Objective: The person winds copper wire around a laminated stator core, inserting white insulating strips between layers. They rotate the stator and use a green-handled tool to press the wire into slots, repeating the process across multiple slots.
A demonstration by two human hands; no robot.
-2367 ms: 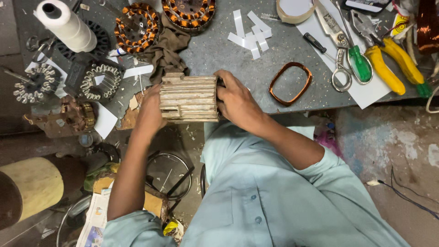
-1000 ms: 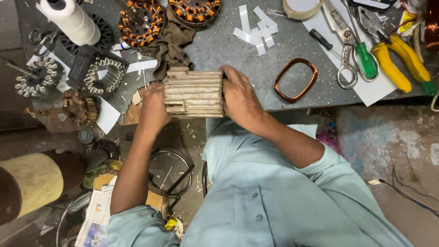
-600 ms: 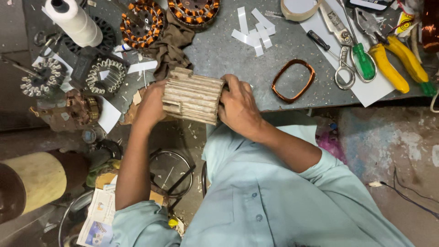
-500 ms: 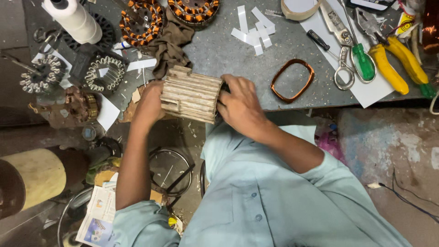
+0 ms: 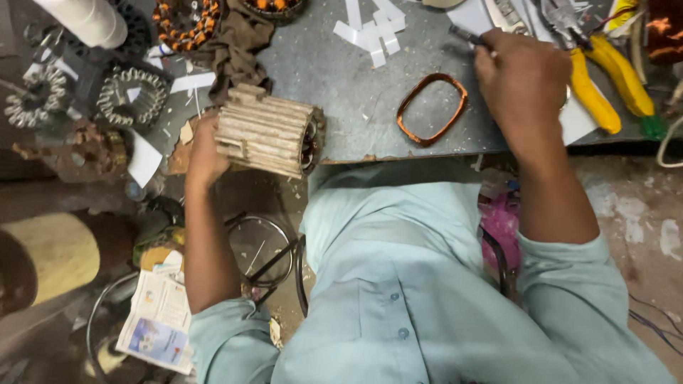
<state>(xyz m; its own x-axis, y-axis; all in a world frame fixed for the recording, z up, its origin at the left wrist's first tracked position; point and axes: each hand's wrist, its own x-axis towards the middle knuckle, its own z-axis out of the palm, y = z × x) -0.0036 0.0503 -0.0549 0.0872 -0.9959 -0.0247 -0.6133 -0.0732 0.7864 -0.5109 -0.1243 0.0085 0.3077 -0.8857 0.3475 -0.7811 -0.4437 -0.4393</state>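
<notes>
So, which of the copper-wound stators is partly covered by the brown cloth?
The orange-and-copper stator at the top edge; the cloth overlaps its right side, the others lie uncovered.

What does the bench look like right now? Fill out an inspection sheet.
Surface: grey bench top, dusty, scuffed.
Job's things: ribbed cylindrical winding block at the bench edge; copper wire coil lying flat beside it.
Clutter: white paper strips, yellow-handled pliers, wound stators, brown rag.
Hands: left hand grips the block's end; right hand closes on a small dark tool.
Cables: thin wires on the floor.
Surroundings: newspaper, metal rings underneath.
</notes>
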